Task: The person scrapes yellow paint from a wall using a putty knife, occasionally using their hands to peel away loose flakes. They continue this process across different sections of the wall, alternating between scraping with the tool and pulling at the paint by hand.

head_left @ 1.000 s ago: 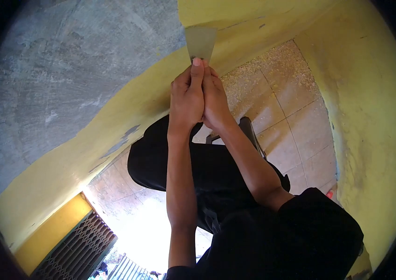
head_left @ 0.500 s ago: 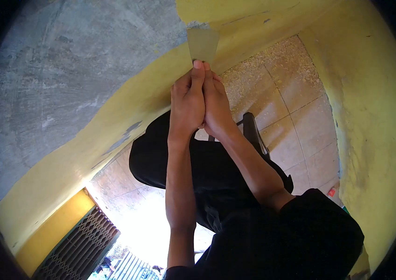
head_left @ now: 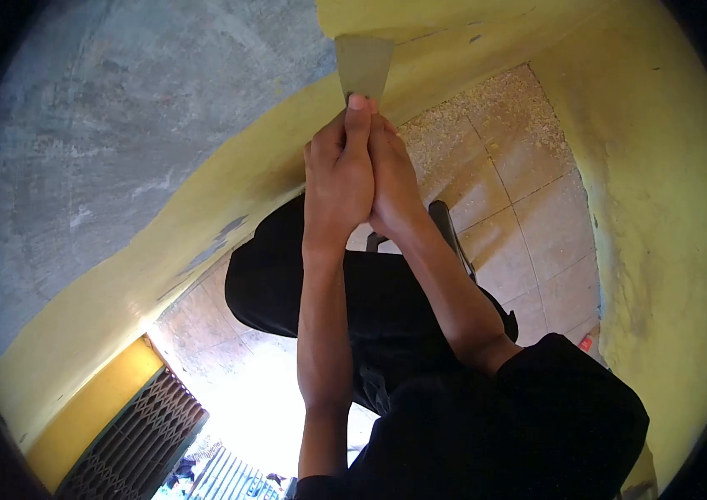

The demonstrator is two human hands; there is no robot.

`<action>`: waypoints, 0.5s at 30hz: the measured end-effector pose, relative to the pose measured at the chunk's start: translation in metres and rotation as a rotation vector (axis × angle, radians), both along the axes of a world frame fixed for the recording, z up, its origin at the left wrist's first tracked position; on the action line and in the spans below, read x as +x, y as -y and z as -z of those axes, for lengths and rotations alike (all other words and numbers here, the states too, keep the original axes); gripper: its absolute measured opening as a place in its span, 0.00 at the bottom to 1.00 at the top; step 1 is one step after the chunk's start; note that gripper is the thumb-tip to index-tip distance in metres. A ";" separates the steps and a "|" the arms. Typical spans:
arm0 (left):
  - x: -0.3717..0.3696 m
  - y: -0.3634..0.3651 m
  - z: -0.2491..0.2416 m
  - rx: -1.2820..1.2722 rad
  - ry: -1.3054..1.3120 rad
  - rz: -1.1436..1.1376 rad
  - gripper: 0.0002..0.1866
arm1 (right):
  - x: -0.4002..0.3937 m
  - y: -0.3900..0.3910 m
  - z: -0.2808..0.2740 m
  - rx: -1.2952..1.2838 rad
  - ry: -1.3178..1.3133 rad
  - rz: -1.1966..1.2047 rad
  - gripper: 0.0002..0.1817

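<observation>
A flat, pale metal scraper (head_left: pixel 364 65) lies with its wide edge against the wall, at the border between yellow paint (head_left: pixel 432 25) and a bare grey patch (head_left: pixel 162 125). My left hand (head_left: pixel 337 187) and my right hand (head_left: pixel 393 179) are pressed together and closed around its lower end. Both thumbs point up along the blade. The handle is hidden inside my hands.
Flakes of paint (head_left: pixel 528 108) are scattered on the tiled floor (head_left: pixel 553 225) at the wall's foot. A black chair part (head_left: pixel 442 218) stands beside my legs. Another yellow wall (head_left: pixel 662 208) rises on the right, and a folding metal gate (head_left: pixel 132 437) is at lower left.
Both hands and the scraper have moved a little upward in the view, along the wall. The grip on the scraper looks the same.
</observation>
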State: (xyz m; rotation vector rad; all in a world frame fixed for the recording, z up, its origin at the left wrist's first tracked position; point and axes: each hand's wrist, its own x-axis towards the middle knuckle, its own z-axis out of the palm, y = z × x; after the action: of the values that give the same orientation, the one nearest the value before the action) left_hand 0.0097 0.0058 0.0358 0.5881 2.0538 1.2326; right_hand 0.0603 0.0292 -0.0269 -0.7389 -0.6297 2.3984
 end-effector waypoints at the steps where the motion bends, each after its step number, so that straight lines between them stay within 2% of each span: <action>1: -0.001 0.006 0.010 -0.008 0.002 -0.007 0.28 | -0.002 0.002 0.003 0.033 0.044 0.003 0.29; 2: -0.005 0.011 0.026 0.000 -0.055 -0.020 0.28 | -0.005 0.002 0.004 0.074 0.081 0.014 0.28; 5: -0.007 0.005 0.018 0.019 -0.119 0.003 0.29 | -0.017 0.010 0.006 0.010 0.070 0.164 0.27; 8: -0.001 0.004 0.008 0.017 -0.052 -0.002 0.28 | 0.000 -0.003 -0.012 0.018 0.022 0.028 0.27; 11: -0.003 0.004 0.023 0.026 -0.037 -0.026 0.28 | -0.017 0.006 0.013 0.067 0.091 0.149 0.26; 12: -0.004 0.003 0.029 0.005 -0.055 -0.038 0.28 | -0.015 0.000 0.006 0.073 0.084 0.160 0.26; 15: -0.001 -0.002 0.003 0.047 -0.052 0.042 0.28 | 0.000 -0.002 -0.005 0.071 0.043 0.072 0.26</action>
State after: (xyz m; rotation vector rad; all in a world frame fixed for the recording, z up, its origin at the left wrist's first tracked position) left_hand 0.0087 0.0076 0.0329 0.6889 2.0497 1.2555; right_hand 0.0607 0.0315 -0.0216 -0.7718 -0.6904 2.2881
